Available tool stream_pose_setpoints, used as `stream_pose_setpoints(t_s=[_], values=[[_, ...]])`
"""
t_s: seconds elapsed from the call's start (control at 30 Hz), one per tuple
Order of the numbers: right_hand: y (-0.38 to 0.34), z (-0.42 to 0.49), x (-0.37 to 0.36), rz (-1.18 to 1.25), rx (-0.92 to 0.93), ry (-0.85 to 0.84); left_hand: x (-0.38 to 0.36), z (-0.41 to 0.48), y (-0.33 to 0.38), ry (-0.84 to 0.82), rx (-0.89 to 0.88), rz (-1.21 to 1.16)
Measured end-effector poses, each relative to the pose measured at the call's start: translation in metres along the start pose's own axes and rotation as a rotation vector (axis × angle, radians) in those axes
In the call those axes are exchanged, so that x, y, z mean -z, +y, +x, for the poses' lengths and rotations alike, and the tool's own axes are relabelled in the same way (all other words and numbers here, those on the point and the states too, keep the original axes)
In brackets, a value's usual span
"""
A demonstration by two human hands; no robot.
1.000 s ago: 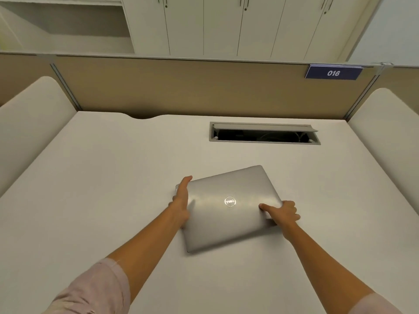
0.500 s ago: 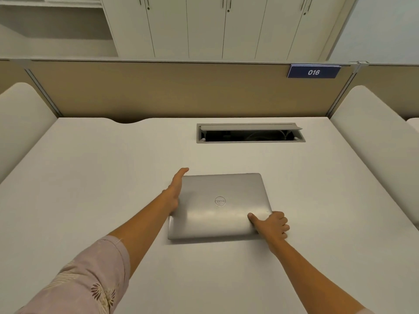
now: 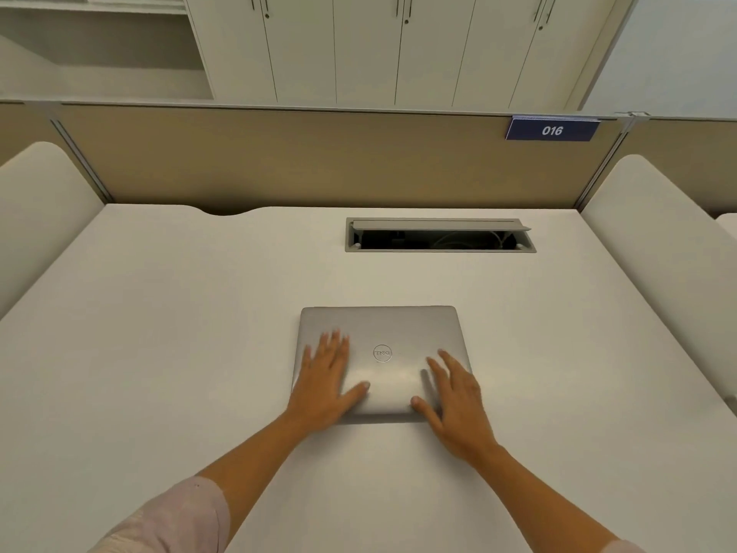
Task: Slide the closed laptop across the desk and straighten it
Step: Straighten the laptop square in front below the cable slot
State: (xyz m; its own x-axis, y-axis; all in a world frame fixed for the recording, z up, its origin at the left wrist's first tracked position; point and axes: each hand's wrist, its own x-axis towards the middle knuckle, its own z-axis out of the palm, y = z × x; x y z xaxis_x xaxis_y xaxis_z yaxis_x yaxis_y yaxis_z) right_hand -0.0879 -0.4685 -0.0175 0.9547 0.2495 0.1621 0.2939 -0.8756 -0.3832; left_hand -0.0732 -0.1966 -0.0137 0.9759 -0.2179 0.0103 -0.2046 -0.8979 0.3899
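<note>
A closed silver laptop (image 3: 383, 333) with a round logo lies flat on the white desk (image 3: 159, 333), its edges square to the desk's back edge. My left hand (image 3: 325, 387) rests palm down on the lid's near left part, fingers spread. My right hand (image 3: 456, 397) lies flat on the near right part, fingers apart, covering that corner. Neither hand grips the laptop; both lie on top of it.
An open cable hatch (image 3: 440, 235) is set in the desk behind the laptop. A beige partition (image 3: 299, 157) with a blue "016" sign (image 3: 552, 129) closes the back. Rounded white side panels (image 3: 654, 241) flank the desk. White cabinets stand beyond.
The laptop has turned from skewed to square with the desk. Both hands have moved from its left edge and near right corner onto the top of the lid, palms down.
</note>
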Motion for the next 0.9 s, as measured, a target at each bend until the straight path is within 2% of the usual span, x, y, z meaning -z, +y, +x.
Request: stream_pose_setpoints(t_s=[0.1, 0.2, 0.5, 0.9], values=[[0.0, -0.001, -0.008, -0.065, 0.234, -0.15, -0.018, -0.021, -0.005, -0.037, -0.252, 0.179], [0.001, -0.001, -0.016, -0.156, 0.368, -0.187, -0.022, -0.028, -0.006, -0.042, -0.259, 0.223], [0.004, -0.002, -0.022, -0.153, 0.417, -0.034, -0.012, -0.019, -0.003, -0.083, -0.353, 0.356], [0.004, 0.008, -0.02, -0.148, 0.382, -0.072, 0.001, -0.007, -0.003, -0.128, -0.363, 0.427]])
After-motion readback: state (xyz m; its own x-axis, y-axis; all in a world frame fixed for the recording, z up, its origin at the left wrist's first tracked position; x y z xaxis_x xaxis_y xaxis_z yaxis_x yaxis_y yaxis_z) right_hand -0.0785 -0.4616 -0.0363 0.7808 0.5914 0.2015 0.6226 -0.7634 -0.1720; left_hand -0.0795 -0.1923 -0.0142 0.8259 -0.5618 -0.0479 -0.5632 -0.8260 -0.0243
